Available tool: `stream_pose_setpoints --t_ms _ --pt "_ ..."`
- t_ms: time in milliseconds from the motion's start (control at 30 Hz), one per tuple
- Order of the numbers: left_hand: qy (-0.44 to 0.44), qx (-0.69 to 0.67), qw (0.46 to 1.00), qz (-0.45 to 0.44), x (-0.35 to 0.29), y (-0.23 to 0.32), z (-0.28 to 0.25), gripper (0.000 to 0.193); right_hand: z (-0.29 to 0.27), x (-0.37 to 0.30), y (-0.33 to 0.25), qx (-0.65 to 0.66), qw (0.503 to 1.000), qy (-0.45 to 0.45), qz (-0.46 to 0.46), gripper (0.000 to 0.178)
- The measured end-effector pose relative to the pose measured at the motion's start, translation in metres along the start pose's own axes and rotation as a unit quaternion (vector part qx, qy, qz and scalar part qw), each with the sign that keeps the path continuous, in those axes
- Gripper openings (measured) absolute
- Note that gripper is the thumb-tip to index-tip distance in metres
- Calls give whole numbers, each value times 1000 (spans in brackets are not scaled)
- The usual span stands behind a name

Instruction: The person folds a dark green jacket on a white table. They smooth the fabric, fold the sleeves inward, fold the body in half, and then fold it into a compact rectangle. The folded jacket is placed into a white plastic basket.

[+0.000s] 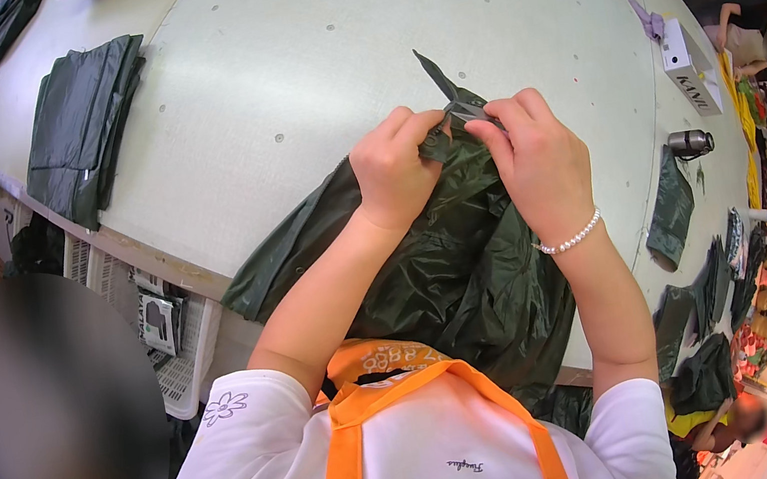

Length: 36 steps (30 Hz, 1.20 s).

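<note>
A dark green, shiny waterproof garment (440,271) lies bunched over the table's front edge, its folds hanging down in front of me. My left hand (397,168) pinches the garment's upper edge between thumb and fingers, beside what looks like a small round snap. Close by on the right, my right hand (539,152) is closed on the same edge, the thumb pressed toward the fingertips. Between the two hands the fabric is gathered, and a narrow pointed strip (433,74) sticks up beyond them. My fingertips partly hide what they grip.
A folded dark green stack (86,127) lies at the left of the white table (293,62). On the right stand a white box (687,67) and a dark bottle (690,144), with several folded garments nearer. White plastic crates (188,353) sit below the left edge. Other people are nearby.
</note>
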State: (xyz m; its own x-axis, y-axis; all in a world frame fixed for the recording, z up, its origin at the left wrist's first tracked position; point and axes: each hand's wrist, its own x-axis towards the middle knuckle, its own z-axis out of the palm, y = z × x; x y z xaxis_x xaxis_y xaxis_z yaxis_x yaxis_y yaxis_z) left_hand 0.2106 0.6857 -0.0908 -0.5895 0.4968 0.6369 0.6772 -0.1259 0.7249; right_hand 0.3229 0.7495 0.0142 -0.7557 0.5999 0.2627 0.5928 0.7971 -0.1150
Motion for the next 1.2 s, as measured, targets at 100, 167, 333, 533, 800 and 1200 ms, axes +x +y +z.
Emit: stream_pose_setpoints --t_ms 100,167,333,533,800,1200 --pt "0 5 1000 6 0 0 1 16 2 0 -1 8 1000 14 0 24" --pt "1 4 1000 6 0 2 1 18 3 0 0 0 1000 9 2 24" --pt "3 5 1000 1 -1 3 2 25 6 3 -2 -17 1000 10 -22 24" --pt "-2 18 1000 18 -1 -1 1 17 15 2 7 34 999 28 10 22" --pt "-64 75 993 -70 12 2 9 10 40 -21 38 255 958 71 110 29" --pt "-264 145 953 31 -9 -3 88 58 137 -226 290 218 780 40 585 26"
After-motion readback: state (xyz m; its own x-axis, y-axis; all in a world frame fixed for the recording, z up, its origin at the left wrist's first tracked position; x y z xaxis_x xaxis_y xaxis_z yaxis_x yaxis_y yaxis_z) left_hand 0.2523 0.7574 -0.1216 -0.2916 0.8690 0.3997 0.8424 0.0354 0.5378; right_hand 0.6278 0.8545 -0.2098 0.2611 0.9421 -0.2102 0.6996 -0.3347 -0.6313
